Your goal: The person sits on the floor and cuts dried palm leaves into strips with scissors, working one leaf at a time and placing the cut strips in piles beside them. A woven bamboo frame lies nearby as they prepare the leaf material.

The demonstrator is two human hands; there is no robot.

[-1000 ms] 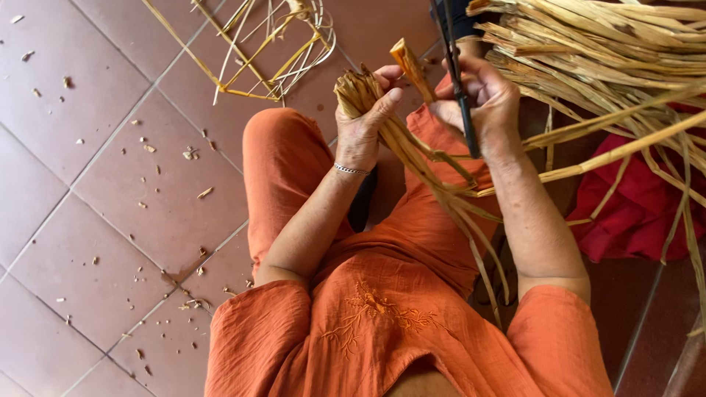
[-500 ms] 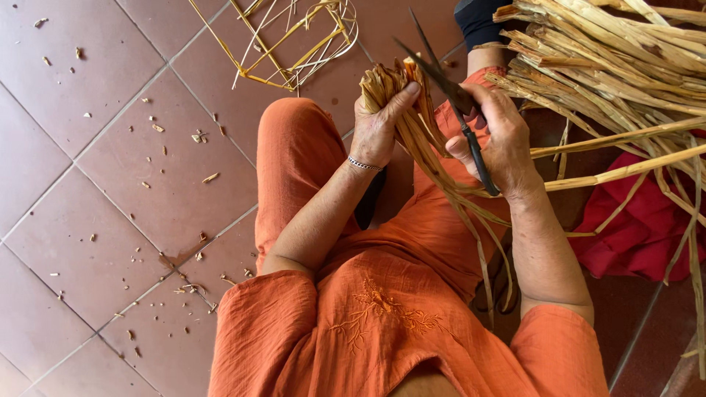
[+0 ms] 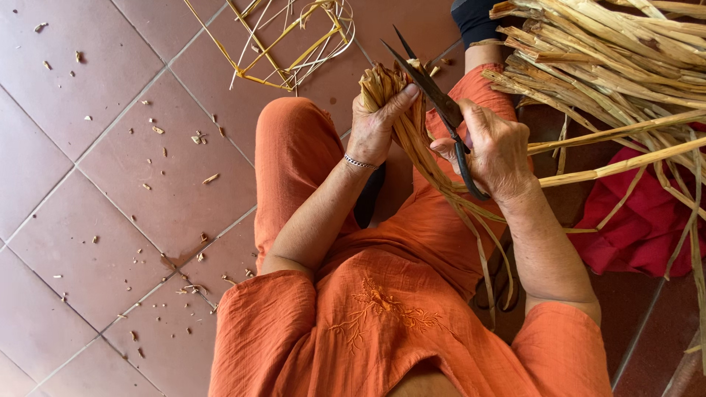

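The left hand (image 3: 373, 126) is closed around a bundle of straw strips (image 3: 401, 110), thumb laid across the front and fingers wrapped behind, so that the cut ends stand fanned just above the fist while the long tails trail down across the lap of the orange clothing (image 3: 382, 309). The right hand (image 3: 496, 151) grips the dark scissors (image 3: 434, 99) by their loops, fingers curled tight through and round them; the blades are parted in a narrow V, their tips reaching just past the top of the bundle and one blade lying against the strip ends. Half a second ago the scissors hung lower and more upright beside the strips; now they have tilted and swung across toward the bundle's top, and the left hand has kept its hold with the bundle raised at about the same place above the knee. To the right a big heap of pale reeds (image 3: 610, 66) spreads over a red cloth (image 3: 640, 228). Up on the tiled floor (image 3: 110, 184) lies a loose yellow frame of thin canes (image 3: 294, 44), with small straw clippings (image 3: 198, 137) scattered over the tiles to the left.
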